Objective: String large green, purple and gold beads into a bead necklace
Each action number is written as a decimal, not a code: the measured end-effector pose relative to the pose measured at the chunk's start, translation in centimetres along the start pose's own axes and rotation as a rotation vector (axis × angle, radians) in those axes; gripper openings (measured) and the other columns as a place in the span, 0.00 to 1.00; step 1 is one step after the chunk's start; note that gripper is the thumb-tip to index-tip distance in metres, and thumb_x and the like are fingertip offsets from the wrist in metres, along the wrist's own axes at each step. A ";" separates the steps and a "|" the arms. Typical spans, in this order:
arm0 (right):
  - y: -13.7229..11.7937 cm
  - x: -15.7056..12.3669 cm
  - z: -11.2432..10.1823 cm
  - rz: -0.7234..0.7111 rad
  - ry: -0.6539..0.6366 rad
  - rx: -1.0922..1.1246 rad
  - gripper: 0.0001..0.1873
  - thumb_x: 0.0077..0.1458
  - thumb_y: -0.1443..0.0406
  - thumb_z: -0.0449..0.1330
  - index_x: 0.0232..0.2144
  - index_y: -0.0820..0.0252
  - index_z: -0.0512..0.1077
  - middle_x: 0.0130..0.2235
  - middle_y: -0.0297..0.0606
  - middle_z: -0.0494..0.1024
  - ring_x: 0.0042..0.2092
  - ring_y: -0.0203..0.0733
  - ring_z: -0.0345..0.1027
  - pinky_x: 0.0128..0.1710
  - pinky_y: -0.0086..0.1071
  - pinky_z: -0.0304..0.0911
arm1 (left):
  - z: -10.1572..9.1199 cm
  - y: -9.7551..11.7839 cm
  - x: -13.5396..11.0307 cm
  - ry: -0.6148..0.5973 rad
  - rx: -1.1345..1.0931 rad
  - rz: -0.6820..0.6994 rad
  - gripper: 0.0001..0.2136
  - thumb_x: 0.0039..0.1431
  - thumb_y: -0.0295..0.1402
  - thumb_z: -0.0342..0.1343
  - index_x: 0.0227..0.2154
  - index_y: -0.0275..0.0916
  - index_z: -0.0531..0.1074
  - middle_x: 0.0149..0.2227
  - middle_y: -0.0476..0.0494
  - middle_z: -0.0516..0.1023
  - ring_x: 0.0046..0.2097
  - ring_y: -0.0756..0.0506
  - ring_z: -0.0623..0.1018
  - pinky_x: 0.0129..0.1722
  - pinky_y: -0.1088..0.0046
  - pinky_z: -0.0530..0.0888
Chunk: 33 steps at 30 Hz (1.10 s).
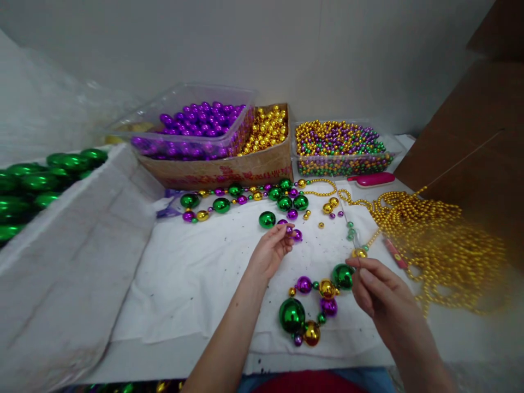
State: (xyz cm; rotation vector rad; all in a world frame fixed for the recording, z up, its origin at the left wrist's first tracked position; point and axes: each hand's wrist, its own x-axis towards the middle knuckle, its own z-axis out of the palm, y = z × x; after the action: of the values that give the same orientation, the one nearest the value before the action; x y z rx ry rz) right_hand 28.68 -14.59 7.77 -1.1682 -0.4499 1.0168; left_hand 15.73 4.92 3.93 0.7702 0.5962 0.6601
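Two bare hands work over a bead strand on white cloth.
The left hand [270, 251] pinches a small purple bead [289, 231] between thumb and fingertips, with loose purple and green beads just beside it; the right hand [380, 286] has thumb and forefinger pressed together on a thin stringing line [357, 241]. The bead strand [292, 315], in green, gold and purple, curves on the white cloth [196, 289] in front of the person, its upper large green bead close beside the right fingers. Gold bead chains [454, 262] heap to the right; behind stand a cardboard box [213, 172] and a clear tub [327, 157] of mixed beads.
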 end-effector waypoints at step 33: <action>2.8 -2.7 0.2 0.155 -0.078 -0.585 0.27 0.51 0.49 0.58 0.46 0.61 0.75 0.15 0.29 0.60 0.18 0.33 0.54 0.18 0.26 0.48 | -1.5 -1.4 -2.4 0.167 -0.367 -0.111 0.06 0.59 0.27 0.52 0.36 0.33 0.73 0.31 0.43 0.77 0.28 0.53 0.75 0.28 0.80 0.72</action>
State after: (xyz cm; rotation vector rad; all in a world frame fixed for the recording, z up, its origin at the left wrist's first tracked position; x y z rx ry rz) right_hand 25.97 -16.62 5.80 -1.7074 -0.7603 1.1010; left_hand 13.50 3.07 2.56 0.3393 0.6413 0.7106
